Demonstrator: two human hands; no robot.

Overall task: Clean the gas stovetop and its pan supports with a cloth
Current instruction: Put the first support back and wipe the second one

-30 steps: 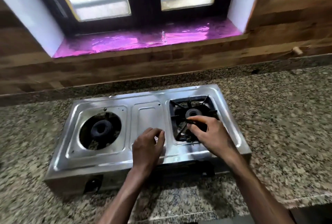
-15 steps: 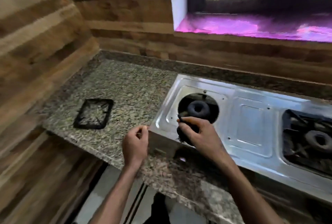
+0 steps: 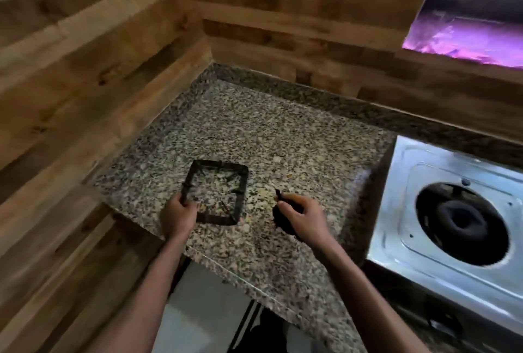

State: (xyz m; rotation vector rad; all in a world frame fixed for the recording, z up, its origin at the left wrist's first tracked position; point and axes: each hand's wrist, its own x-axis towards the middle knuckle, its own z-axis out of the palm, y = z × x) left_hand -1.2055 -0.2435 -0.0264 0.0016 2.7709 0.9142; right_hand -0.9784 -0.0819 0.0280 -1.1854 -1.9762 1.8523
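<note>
A black square pan support point(image 3: 242, 183) lies flat on the speckled granite counter point(image 3: 283, 137), left of the stove. My left hand point(image 3: 178, 215) grips its near left corner. My right hand point(image 3: 301, 218) hovers just right of the support, closed around a dark bunched cloth point(image 3: 283, 221). The steel gas stovetop point(image 3: 441, 239) sits at the right edge, its left burner point(image 3: 461, 224) bare with no support on it.
Wood-panelled walls point(image 3: 93, 49) close in the counter on the left and at the back. The counter's front edge point(image 3: 249, 270) runs diagonally below my wrists, with floor beneath. A purple window sill point(image 3: 464, 41) shows at top right.
The view swung left from the stove to the counter. My left hand reached out and took hold of the pan support; my right hand carried the cloth off the stovetop to beside it.
</note>
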